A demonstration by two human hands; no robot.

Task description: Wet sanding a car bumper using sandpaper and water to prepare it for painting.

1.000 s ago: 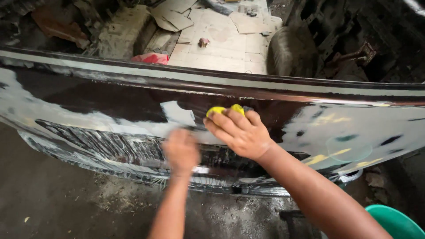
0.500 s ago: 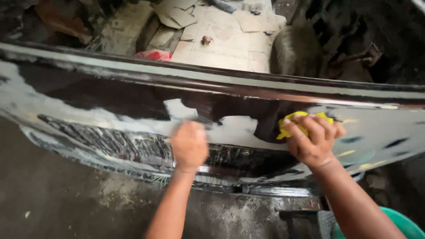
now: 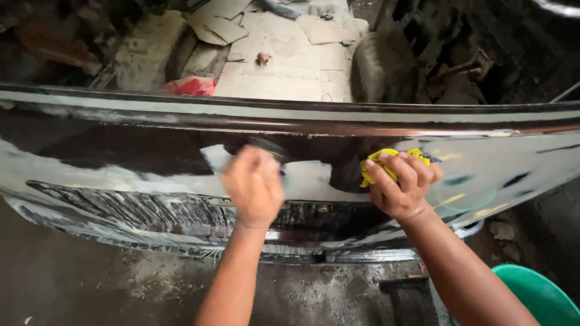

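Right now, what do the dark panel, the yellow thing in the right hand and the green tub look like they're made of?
Dark panel: likely painted sheet metal, glossy and wet, with pale grey patches that look like filler or sanded primer.
Yellow thing: soft cloth or sponge, crumpled under the right hand; which one is unclear.
Green tub: probably plastic, smooth with an even colour and a rounded rim.

A green tub [image 3: 534, 296] sits on the dirty floor [image 3: 72, 284], with flattened cardboard [image 3: 284, 54] and a red bag [image 3: 192, 86] beyond.
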